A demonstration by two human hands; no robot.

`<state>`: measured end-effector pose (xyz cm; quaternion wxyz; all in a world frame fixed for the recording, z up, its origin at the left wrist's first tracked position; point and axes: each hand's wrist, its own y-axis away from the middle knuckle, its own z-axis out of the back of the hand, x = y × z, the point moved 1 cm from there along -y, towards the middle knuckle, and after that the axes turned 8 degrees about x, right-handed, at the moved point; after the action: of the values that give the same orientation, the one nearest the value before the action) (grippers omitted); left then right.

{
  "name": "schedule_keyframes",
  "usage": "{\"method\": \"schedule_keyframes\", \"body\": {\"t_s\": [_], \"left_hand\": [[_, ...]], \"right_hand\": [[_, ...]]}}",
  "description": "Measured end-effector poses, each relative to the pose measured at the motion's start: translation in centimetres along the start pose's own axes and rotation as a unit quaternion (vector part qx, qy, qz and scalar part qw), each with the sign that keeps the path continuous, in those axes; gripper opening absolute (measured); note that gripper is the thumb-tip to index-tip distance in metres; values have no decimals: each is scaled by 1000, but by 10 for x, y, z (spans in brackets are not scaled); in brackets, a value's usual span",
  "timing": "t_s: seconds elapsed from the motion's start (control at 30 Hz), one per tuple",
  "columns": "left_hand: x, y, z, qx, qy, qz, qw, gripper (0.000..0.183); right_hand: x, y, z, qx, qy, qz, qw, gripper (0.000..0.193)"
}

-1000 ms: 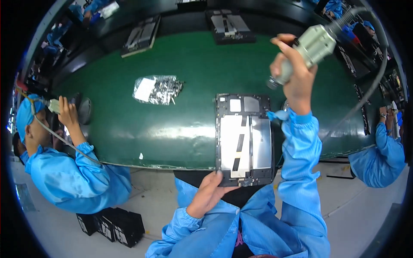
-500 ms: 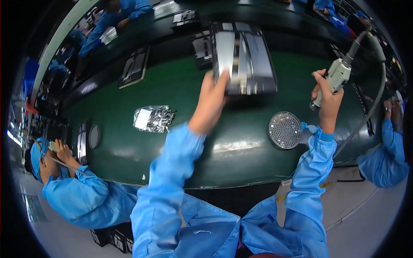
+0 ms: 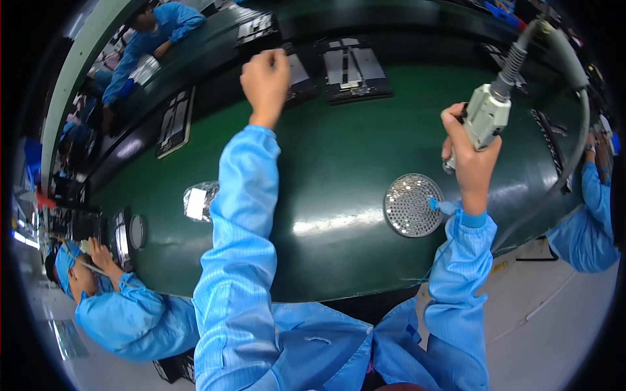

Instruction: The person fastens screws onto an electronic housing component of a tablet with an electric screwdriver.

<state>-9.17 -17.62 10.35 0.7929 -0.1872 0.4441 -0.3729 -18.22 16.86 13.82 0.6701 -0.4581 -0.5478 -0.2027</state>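
Note:
My left hand (image 3: 266, 85) is raised over the far left of the bench, its fingers curled inward, and nothing shows in it. Just right of it, a dark flat panel (image 3: 301, 73) is partly hidden by the hand. Farther right lies a black tablet-like device (image 3: 355, 70) with its inside showing, pale grey blocks and a strip down the middle. My right hand (image 3: 471, 156) is wrapped round a pale grey electric screwdriver (image 3: 488, 114), whose tip points down left. Below it sits a round perforated dish (image 3: 414, 205) holding many tiny shiny pieces. A blue band-like tie (image 3: 445, 206) is at my right wrist.
A clear plastic bag (image 3: 200, 202) lies partly behind my left sleeve. Another device (image 3: 176, 122) rests at the left of the green bench (image 3: 339, 251). The screwdriver's cord (image 3: 580, 137) loops down at right. Co-workers sit at left (image 3: 124, 313) and right (image 3: 583, 228).
The device my left hand was holding now lies on the far side of the bench. My left hand has moved left, away from it. My right hand with the screwdriver has shifted left and slightly down.

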Motion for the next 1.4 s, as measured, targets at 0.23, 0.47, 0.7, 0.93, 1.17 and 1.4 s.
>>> {"method": "schedule_keyframes", "body": {"t_s": [0.23,0.47,0.7,0.93,1.17,1.4], "left_hand": [[158,-30,12,285,60,402,868,129],[166,-49,-34,296,150,464,821,56],[206,-69,-26,-16,227,417,880,64],[79,-15,99,58,315,190,928,27],[-20,192,200,55,240,243,938,64],[-83,322,186,188,342,347,853,62]], "right_hand": [[-2,3,-16,29,-5,1,1000,12],[-8,4,-12,21,-2,8,1000,13],[-20,3,-17,52,-24,20,998,13],[-17,4,-2,28,25,32,999,16],[-22,1,-7,41,26,51,997,13],[-27,-1,-21,114,41,105,987,21]]}}
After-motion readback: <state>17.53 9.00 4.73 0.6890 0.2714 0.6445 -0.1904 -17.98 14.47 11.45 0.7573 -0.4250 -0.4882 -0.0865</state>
